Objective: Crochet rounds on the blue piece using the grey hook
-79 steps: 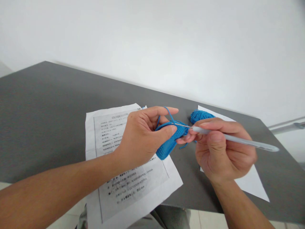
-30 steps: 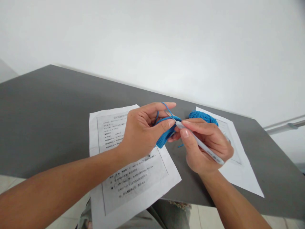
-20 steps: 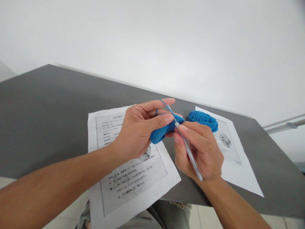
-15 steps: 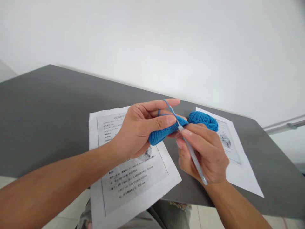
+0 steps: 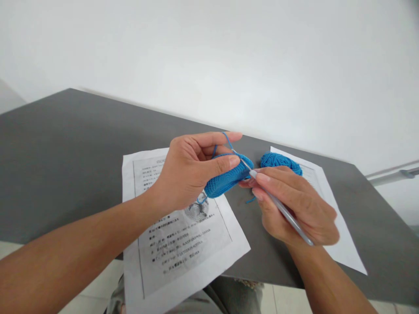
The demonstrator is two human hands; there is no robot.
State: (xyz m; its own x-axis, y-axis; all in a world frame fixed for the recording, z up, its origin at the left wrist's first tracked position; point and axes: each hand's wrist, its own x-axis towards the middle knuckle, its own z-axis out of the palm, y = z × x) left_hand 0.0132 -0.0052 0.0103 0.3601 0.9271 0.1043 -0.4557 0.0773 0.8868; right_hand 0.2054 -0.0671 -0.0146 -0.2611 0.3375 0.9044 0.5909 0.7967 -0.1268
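A small blue crochet piece [image 5: 225,182] is pinched in my left hand [image 5: 193,170], thumb on its near face and index finger stretched out above it. A strand of blue yarn [image 5: 227,138] loops over that index finger and runs down to the piece. My right hand [image 5: 294,205] grips a crochet hook [image 5: 288,214] by its pale grey handle, like a pen. The hook's metal shaft crosses the upper edge of the piece near my left thumb; its tip is by the yarn strand. My right fingertips are close to the piece's right end, and some of them are hidden.
Behind my right hand a ball of blue yarn [image 5: 281,162] rests on a printed sheet [image 5: 343,244]. Another printed sheet [image 5: 196,270] lies under my left hand and hangs over the near edge of the grey table [image 5: 65,174]. A white wall [image 5: 209,65] rises behind the table.
My right hand has moved right and the hook has tilted flatter, its tip drawn lower against the piece. My left hand has shifted slightly left. A short yarn end now shows below the piece.
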